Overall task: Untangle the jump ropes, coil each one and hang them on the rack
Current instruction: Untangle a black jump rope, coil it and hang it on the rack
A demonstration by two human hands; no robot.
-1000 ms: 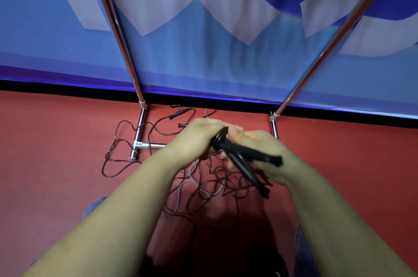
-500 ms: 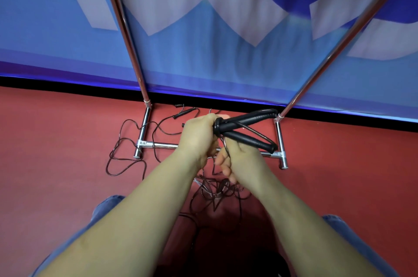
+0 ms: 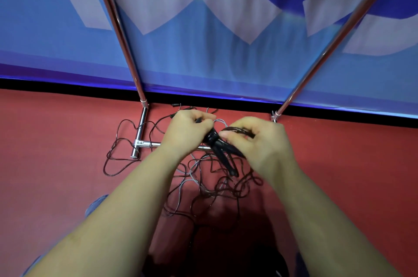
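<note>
I see both hands raised together over the red floor (image 3: 56, 152), in front of the metal rack (image 3: 141, 132). The left hand (image 3: 187, 133) is curled around the upper ends of two black handles (image 3: 222, 152), which cross each other and point down and to the right. The right hand (image 3: 260, 143) sits just beside the left; its fingers are curled and pinch a dark rope (image 3: 237, 129) that loops across from the handles under the fingers. I cannot tell how many turns of rope the right hand holds. Below the hands, a tangle of ropes (image 3: 217, 184) lies on the floor, with thin dark strands and at least one grey strand mixed together. One dark strand (image 3: 117, 152) runs out in loose loops to the left, around the base of the rack's left foot. Another small black handle (image 3: 176, 105) lies on the floor near the wall, behind the left hand. The rack's two upright poles rise at a slant to the left and right of the hands. A blue and white banner (image 3: 203, 39) covers the wall behind the rack.
</note>
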